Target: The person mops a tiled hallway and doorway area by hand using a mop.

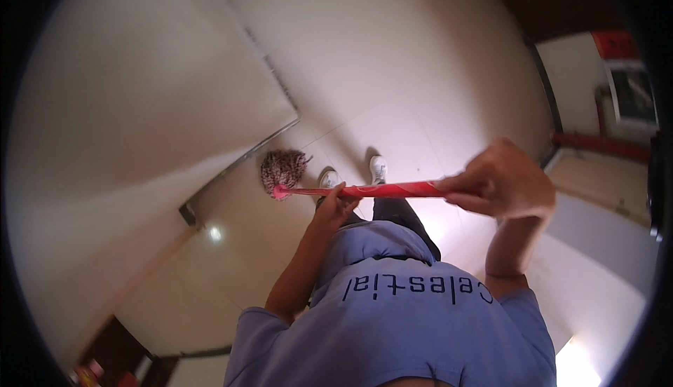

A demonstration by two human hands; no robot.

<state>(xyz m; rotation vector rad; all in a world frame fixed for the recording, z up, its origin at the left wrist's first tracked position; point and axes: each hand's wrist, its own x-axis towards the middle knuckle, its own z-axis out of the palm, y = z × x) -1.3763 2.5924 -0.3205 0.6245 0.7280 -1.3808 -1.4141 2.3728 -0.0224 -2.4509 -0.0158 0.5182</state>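
Observation:
A string mop's red handle [391,190] runs across in front of my body. Its upper end is gripped by my right hand [489,182], raised at the right. Lower down the same handle, my left hand [337,205] is closed around it. At the left end, a pink socket joins the handle to the mop head [283,169], whose brownish, mottled strands lie on the tiled floor close to a wall corner, to the left of my shoes.
A white wall [157,87] with a dark baseboard [236,161] juts out at the left, its corner near the mop head. My white shoes [377,169] stand on light floor tiles. A red ledge [604,145] and a framed picture [632,92] are at the right.

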